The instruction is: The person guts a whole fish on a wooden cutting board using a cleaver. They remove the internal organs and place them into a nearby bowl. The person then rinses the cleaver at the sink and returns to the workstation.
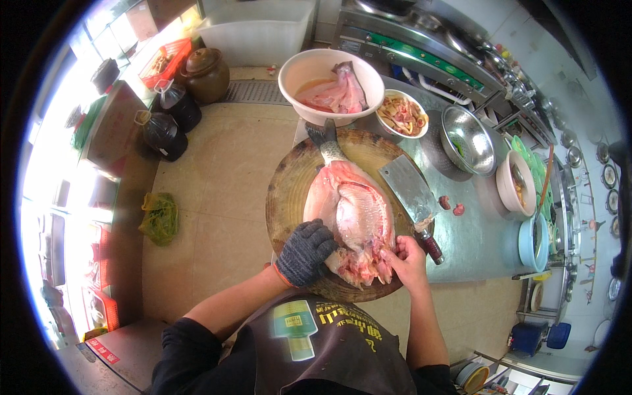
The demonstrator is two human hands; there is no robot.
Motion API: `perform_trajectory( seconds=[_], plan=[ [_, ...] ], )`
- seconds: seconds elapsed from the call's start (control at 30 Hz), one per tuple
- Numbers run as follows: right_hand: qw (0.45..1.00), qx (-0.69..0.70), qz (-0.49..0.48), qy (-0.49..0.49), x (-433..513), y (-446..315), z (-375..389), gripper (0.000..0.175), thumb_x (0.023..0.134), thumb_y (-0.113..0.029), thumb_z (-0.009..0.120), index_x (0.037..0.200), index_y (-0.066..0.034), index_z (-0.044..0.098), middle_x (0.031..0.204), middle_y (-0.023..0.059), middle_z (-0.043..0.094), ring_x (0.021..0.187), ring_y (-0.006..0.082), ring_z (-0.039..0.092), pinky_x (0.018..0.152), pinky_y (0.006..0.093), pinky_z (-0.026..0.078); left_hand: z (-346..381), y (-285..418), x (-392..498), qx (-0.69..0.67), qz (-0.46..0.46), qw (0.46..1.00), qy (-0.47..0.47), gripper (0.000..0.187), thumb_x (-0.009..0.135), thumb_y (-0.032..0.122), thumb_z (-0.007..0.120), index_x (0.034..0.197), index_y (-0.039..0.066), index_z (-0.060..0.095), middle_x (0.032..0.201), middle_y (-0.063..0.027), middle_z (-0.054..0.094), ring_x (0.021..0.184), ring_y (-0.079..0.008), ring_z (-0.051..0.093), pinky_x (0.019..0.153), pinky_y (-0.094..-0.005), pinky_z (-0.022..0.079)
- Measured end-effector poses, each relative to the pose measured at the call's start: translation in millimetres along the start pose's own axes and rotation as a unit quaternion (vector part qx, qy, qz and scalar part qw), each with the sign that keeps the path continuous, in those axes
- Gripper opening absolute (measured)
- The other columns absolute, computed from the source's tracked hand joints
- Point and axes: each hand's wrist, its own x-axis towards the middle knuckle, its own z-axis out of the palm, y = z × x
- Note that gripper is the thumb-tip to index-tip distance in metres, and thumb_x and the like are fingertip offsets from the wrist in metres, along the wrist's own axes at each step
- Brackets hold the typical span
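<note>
A large split fish [353, 212] lies opened flat on a round wooden chopping block [284, 197], its tail pointing away from me. My left hand [307, 252], in a dark grey knit glove, grips the fish's left edge near the head end. With bare fingertips my right hand [409, 259] pinches torn flesh at the lower right of the fish. A cleaver [407, 187] rests on the block's right side, its dark red handle reaching over the edge and a scrap of flesh near the handle.
Beyond the block stand a white basin [332, 116] holding fish pieces and a bowl of cut meat [402, 114]. On the metal table [459, 247] are two dark red scraps [458, 209], a steel colander [468, 140], a pink bowl [508, 190] and a blue basin [528, 247].
</note>
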Motion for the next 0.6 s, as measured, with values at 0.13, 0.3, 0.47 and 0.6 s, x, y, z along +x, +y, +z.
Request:
perform_trajectory(
  seconds=[0.13, 0.3, 0.47, 0.6],
  plan=[
    [1.0, -0.005, 0.0, 0.001, 0.2, 0.2, -0.1, 0.037, 0.082, -0.016, 0.088, 0.106, 0.0003, 0.065, 0.084, 0.0026, 0.069, 0.069, 0.0077, 0.059, 0.061, 0.0243, 0.048, -0.3, 0.1, 0.4, 0.001, 0.004, 1.0, 0.003, 0.049, 0.065, 0.027, 0.078, 0.109, 0.008, 0.069, 0.115, -0.0151, 0.063, 0.116, -0.042, 0.059, 0.102, -0.054, 0.046],
    [1.0, -0.015, -0.01, -0.017, -0.8, -3.8, -1.2, 0.035, 0.086, -0.01, 0.083, 0.113, 0.0014, 0.063, 0.086, 0.0019, 0.069, 0.07, 0.005, 0.059, 0.061, 0.021, 0.046, 1.7, -0.9, -0.7, 0.0, 0.004, 1.0, 0.005, 0.049, 0.064, 0.027, 0.078, 0.109, 0.008, 0.069, 0.115, -0.0151, 0.063, 0.116, -0.0421, 0.059, 0.102, -0.054, 0.046],
    [1.0, -0.014, 0.0, -0.019, -0.2, -6.3, -1.2, 0.034, 0.086, -0.01, 0.083, 0.112, 0.0012, 0.063, 0.085, 0.0016, 0.068, 0.069, 0.0047, 0.058, 0.06, 0.021, 0.046, 2.8, -1.7, -1.4, 0.011, 0.003, 1.0, -0.001, 0.049, 0.064, 0.027, 0.077, 0.109, 0.008, 0.069, 0.114, -0.0151, 0.064, 0.117, -0.0423, 0.059, 0.103, -0.0543, 0.046],
    [1.0, -0.002, 0.014, -0.007, 0.0, -5.9, -0.8, 0.035, 0.083, -0.015, 0.087, 0.105, 0.0001, 0.066, 0.083, 0.002, 0.069, 0.068, 0.0068, 0.059, 0.06, 0.0238, 0.047, 1.1, -0.4, -0.8, 0.007, 0.003, 1.0, 0.002, 0.048, 0.064, 0.025, 0.077, 0.109, 0.008, 0.07, 0.115, -0.0153, 0.064, 0.117, -0.0426, 0.059, 0.103, -0.0544, 0.046]
  ],
)
